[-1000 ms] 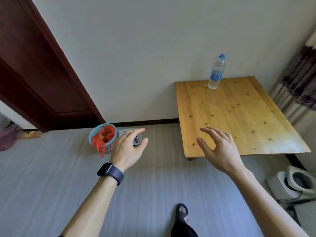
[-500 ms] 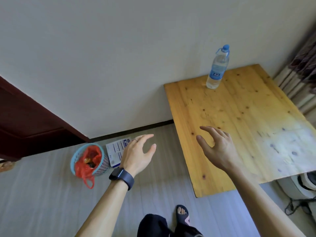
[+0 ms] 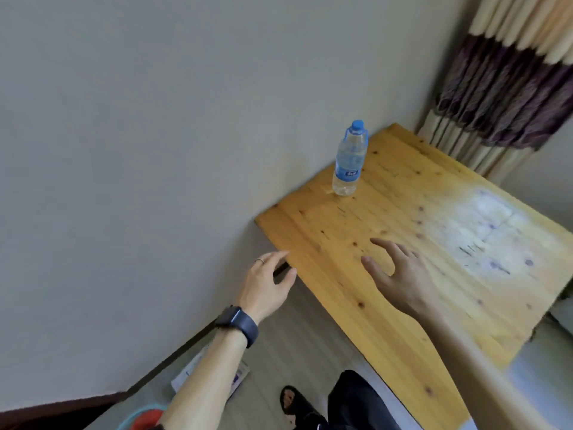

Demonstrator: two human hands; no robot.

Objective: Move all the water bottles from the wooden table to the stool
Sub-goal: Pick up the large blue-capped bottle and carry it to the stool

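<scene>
Though left grip [image 3: 266, 287], right grip [image 3: 400, 274] released — water bottle [image 3: 348, 162] upright, well beyond both.

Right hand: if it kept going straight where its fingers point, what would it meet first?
Probably the bottle on the table; the right hand hovers open over bare wood. Depth is unclear: it could pass left to the wall.

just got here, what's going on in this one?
A person holds both hands out, open and empty: the right hand over the wooden table, the left hand by its edge. One water bottle stands upright at the table's far side by the wall, untouched. No stool is in view.
</scene>
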